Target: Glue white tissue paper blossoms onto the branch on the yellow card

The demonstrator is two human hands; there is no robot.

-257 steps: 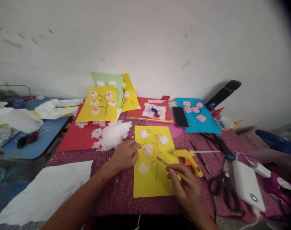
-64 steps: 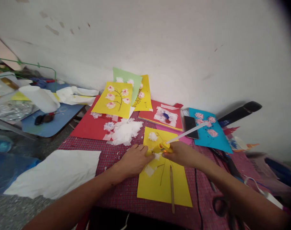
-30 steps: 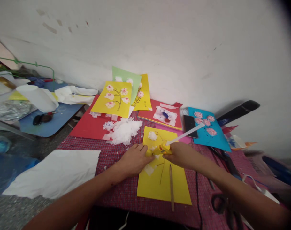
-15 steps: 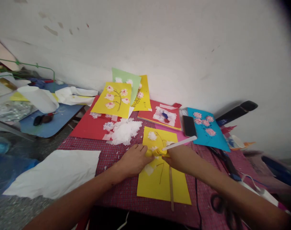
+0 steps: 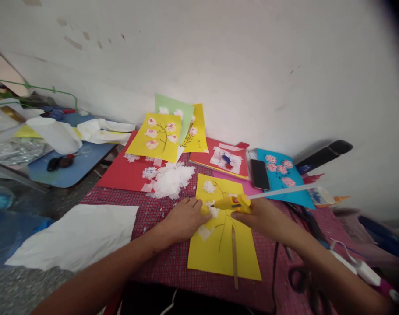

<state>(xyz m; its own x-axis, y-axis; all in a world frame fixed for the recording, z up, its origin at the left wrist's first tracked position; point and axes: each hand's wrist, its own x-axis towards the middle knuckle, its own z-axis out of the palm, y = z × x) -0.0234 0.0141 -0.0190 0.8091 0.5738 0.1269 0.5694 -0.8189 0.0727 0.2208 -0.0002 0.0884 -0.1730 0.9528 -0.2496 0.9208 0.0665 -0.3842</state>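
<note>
Glue gun: the yellow glue gun (image 5: pixel 232 202) is gripped in the right hand (image 5: pixel 263 214), fingers wrapped round its handle; its dark nozzle points at the left fingertips, and a long pale glue stick (image 5: pixel 281 191) juts out behind, over the right wrist.
Left fingers: the left hand (image 5: pixel 184 221) lies bent over the left edge of the sheet; whether its fingertips pinch anything, one cannot tell.
Yellow sheet: the yellow sheet (image 5: pixel 202 256) lies under both sets of fingers, inked with a thin curving stem and side twigs.
Flowers: a ruffled white tissue flower (image 5: pixel 213 211) sits just right of the left fingertips, below the nozzle; contact with the nozzle cannot be told. Another white flower (image 5: pixel 209 187) is just beyond those fingertips; a third is mostly hidden behind the gun.
Tape: a pale tape square (image 5: pixel 204 232) sticks to the sheet, just nearer the person than the left fingertips.
Pencil: a wooden pencil (image 5: pixel 234 258) lies nearer the person than the right fingers, its blunt end past the sheet's lower edge.
Room leftward: plaid tablecloth (image 5: pixel 166 271) borders the left forearm; a tissue petal heap (image 5: pixel 173 179) lies near, beyond the left knuckles.
Room rightward: a black cord (image 5: pixel 274 275) and black-handled scissors (image 5: pixel 298 280) lie beside the right forearm.
Far edge: a phone (image 5: pixel 260 174) and a blue card (image 5: pixel 286 173) with pink flowers lie beyond the right fingers.
Near edge: plain yellow reaches toward the person below the stem, then a strip of plaid before the table's front.
</note>
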